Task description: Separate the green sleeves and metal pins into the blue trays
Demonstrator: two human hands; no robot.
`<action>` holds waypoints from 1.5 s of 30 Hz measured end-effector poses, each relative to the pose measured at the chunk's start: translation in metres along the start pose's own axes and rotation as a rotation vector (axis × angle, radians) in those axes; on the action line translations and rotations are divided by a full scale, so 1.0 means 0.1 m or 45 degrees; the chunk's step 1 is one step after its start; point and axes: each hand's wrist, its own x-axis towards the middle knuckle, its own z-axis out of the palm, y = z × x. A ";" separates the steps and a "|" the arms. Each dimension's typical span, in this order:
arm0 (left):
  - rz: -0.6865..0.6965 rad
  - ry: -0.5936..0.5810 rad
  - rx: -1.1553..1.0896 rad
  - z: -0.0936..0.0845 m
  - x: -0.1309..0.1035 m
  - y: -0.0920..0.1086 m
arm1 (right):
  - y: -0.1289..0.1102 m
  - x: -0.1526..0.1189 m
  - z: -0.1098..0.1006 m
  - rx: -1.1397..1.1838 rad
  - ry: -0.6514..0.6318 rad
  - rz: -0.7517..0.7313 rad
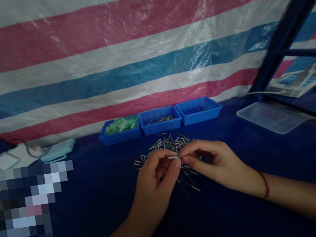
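Observation:
A thin silver metal pin (172, 157) lies level between my two hands, just above a loose pile of similar metal pins (188, 171). My left hand (159, 175) pinches one end between thumb and forefinger. From the other side, the thumb and forefinger of my right hand (214, 161) grip its right end. Several pins in the pile show a thicker shiny end and a thinner dark shaft. Part of the pile is hidden behind my fingers.
Three blue bins stand in a row at the back: one with green packets (123, 124), a middle bin (161, 126) with metal pins, and a right bin (202, 116) with a few. A translucent plastic lid (270, 117) lies right; a light blue case (58, 150) and cables lie left.

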 end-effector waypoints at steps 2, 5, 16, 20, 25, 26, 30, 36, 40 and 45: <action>0.014 0.004 0.017 0.00 0.00 0.00 | 0.01 0.00 0.00 0.021 -0.012 0.013; 0.033 0.011 0.044 -0.01 0.00 0.01 | 0.01 0.00 0.01 0.060 -0.044 0.039; 0.047 0.041 -0.018 -0.01 0.01 0.02 | 0.00 0.02 0.04 0.465 -0.159 0.238; 0.052 0.055 -0.010 0.00 0.02 0.01 | 0.01 0.02 0.05 0.561 -0.171 0.272; 0.047 0.031 -0.004 -0.01 0.01 0.02 | 0.00 0.01 0.07 0.529 -0.183 0.270; 0.047 0.030 -0.011 -0.01 0.02 0.02 | 0.01 0.02 0.06 0.493 -0.165 0.255; -0.030 0.039 -0.069 -0.02 0.04 0.02 | 0.13 0.20 -0.20 0.106 0.191 0.108; -0.156 -0.071 -0.053 -0.02 0.05 -0.01 | 0.61 0.55 -0.93 -0.993 0.670 0.095; -0.159 -0.097 0.035 -0.07 0.08 0.00 | 0.84 0.58 -1.10 -1.138 0.563 0.104; -0.196 0.140 0.035 -0.28 0.26 0.03 | 0.83 0.51 -0.99 -1.181 0.497 0.053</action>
